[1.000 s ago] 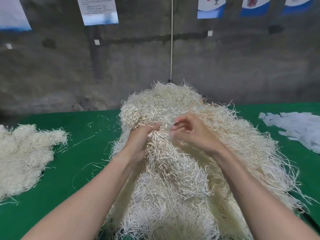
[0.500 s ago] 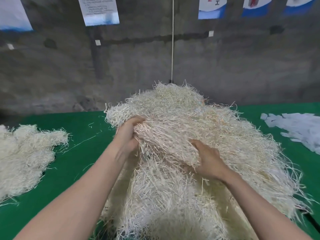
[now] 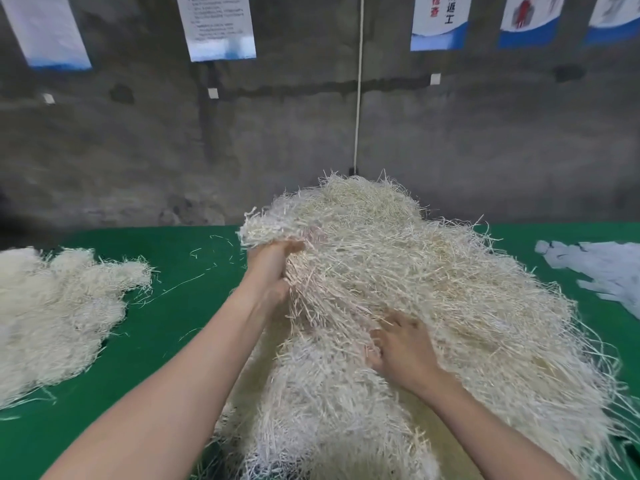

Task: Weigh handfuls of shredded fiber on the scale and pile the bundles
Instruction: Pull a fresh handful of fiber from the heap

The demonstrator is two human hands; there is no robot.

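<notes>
Nearest the camera, big heap of shredded fiber (image 3: 398,306) covers the green table (image 3: 194,306) centre to right, both bare forearms reaching into it. Right hand (image 3: 403,351) lies palm down on the near slope, fingers spread and partly buried in strands; half a second ago it sat higher and cupped under the lifted layer. Left hand (image 3: 273,268) at the heap's left edge, fingers curled tight around a thick wad of fiber, thumb on top, wad fanning out above the fist; grip spot about the same as before, wad now pulled a bit further left. Fiber is thin, flat, pale cream strips, tangled and stiff, stray ends sticking out. Left, well apart from the heap, a flatter fiber pile (image 3: 52,320). Far right, white paper strips (image 3: 606,271) on the table. Beyond: grey concrete wall (image 3: 311,126), hanging posters (image 3: 218,26), white cord (image 3: 358,81).
</notes>
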